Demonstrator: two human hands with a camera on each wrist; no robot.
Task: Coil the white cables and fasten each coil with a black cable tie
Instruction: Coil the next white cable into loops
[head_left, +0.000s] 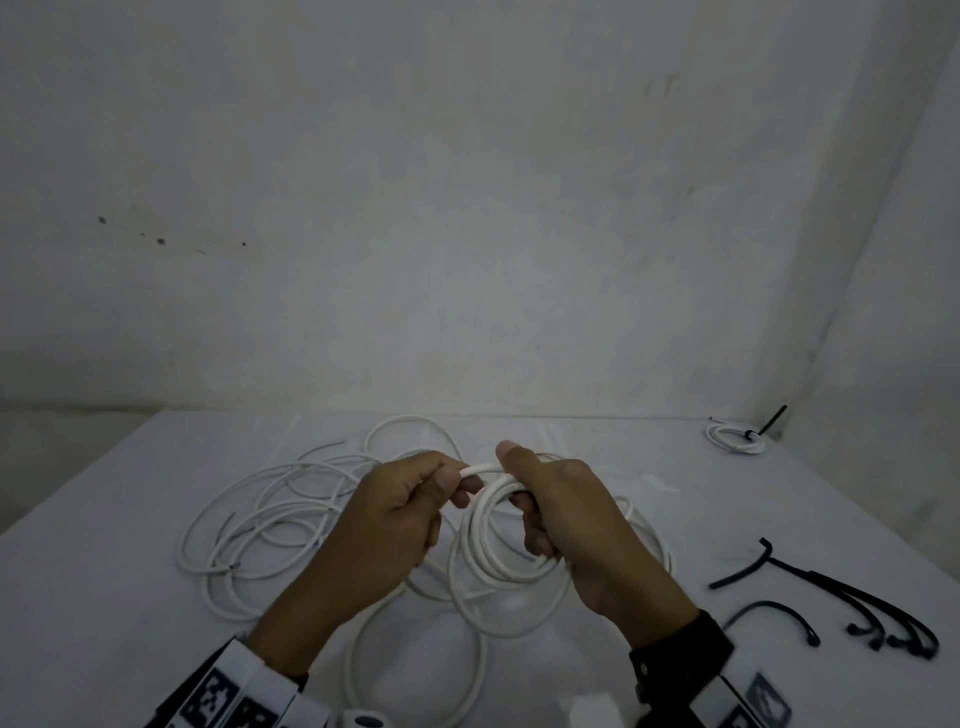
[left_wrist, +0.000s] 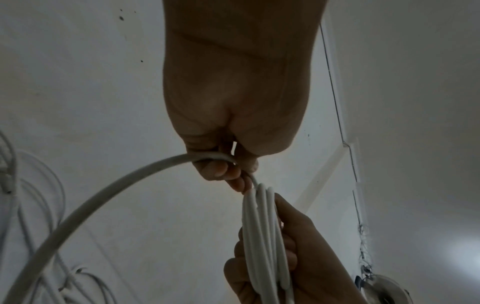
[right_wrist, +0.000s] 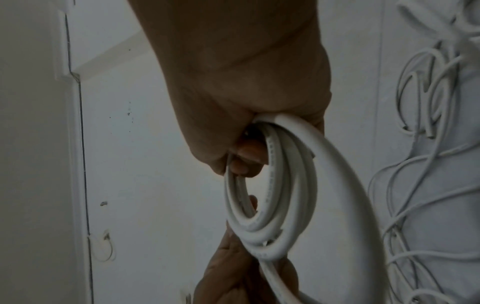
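Note:
My right hand (head_left: 550, 514) grips a coil of white cable (head_left: 491, 545) held above the table; its fingers curl through the loops (right_wrist: 262, 185). My left hand (head_left: 415, 499) pinches the free strand of that cable (head_left: 475, 469) just left of the coil, thumb over fingers (left_wrist: 223, 164). The strand arcs away down to the left (left_wrist: 103, 195). More loose white cables (head_left: 270, 514) lie tangled on the table behind and left of my hands. Several black cable ties (head_left: 852, 608) lie at the right. A finished small coil with a black tie (head_left: 735, 436) sits at the far right corner.
The table (head_left: 104, 597) has a white cover and meets a white wall at the back. A further cable loop (head_left: 415, 660) lies under my wrists near the front edge. Wrist bands with markers show at the bottom.

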